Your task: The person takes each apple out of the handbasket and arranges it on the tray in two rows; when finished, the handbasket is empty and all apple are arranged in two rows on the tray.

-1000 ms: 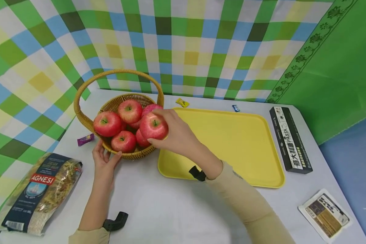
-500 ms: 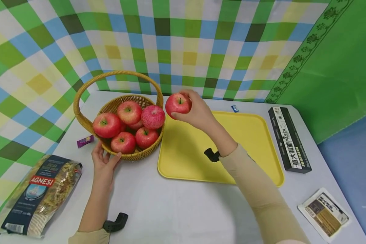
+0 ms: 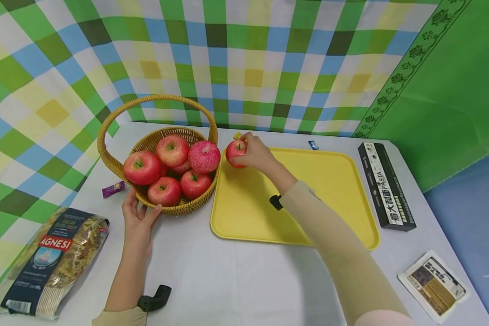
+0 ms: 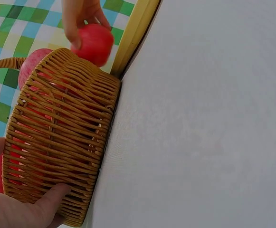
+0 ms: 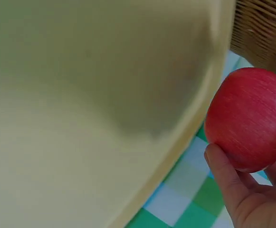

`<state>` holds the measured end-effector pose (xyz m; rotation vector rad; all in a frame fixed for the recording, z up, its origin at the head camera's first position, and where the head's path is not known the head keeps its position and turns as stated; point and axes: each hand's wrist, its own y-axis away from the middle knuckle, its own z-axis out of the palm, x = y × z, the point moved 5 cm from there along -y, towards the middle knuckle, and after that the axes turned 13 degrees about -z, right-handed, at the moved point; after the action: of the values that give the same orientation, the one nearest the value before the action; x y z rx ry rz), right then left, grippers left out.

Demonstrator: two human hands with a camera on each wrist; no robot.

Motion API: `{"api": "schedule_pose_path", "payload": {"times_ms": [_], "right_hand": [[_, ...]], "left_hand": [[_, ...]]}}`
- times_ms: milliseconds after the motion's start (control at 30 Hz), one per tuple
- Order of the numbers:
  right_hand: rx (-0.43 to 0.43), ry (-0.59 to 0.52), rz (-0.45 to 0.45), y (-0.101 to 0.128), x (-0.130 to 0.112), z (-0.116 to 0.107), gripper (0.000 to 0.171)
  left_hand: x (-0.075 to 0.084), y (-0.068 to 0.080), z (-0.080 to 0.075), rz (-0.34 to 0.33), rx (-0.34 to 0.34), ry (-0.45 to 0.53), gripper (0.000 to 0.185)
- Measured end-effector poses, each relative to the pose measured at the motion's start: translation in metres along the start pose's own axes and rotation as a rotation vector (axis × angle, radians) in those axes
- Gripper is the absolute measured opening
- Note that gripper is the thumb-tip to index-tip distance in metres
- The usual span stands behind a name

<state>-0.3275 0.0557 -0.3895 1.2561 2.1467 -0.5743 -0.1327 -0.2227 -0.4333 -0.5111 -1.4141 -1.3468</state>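
My right hand (image 3: 258, 155) grips a red apple (image 3: 234, 153) over the far left corner of the yellow tray (image 3: 309, 199). In the right wrist view, the thumb and fingers hold this apple (image 5: 249, 118) beside the tray's rim; whether it touches the tray is unclear. At the left stands a wicker basket (image 3: 185, 208) with a tall handle, holding several red apples (image 3: 173, 150) and a pink fruit in netting (image 3: 204, 156). My left hand (image 3: 137, 219) holds the basket's near side, low at the front left. The left wrist view shows its thumb (image 4: 54, 199) against the woven wall.
A bag of Agnesi pasta (image 3: 50, 262) lies at the left, near a purple wrapped sweet (image 3: 113, 189). Yellow (image 3: 237, 135) and blue (image 3: 313, 145) sweets lie along the back. Right of the tray are a black pasta box (image 3: 386, 185) and a white-edged packet (image 3: 433, 286).
My right hand has lifted the apple out of the basket, carried it right, then lowered it at the tray's far left corner. The left hand stays at the basket.
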Motion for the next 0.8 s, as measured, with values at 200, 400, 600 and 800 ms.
{"api": "schedule_pose_path", "payload": {"times_ms": [200, 400, 600, 800], "right_hand": [[-0.056, 0.024, 0.017, -0.005, 0.007, 0.014, 0.074], [-0.063, 0.025, 0.041, -0.002, 0.011, 0.019, 0.079], [-0.055, 0.014, 0.043, 0.001, 0.01, 0.019, 0.081], [-0.056, 0.05, 0.009, 0.004, 0.004, 0.014, 0.086]], "left_hand": [[0.0, 0.0, -0.001, 0.004, 0.003, 0.007, 0.078], [-0.002, 0.001, -0.001, -0.004, 0.004, -0.009, 0.078], [-0.003, 0.0, -0.001, -0.008, 0.012, -0.007, 0.078], [-0.002, 0.0, -0.001, -0.005, 0.007, -0.003, 0.079]]}}
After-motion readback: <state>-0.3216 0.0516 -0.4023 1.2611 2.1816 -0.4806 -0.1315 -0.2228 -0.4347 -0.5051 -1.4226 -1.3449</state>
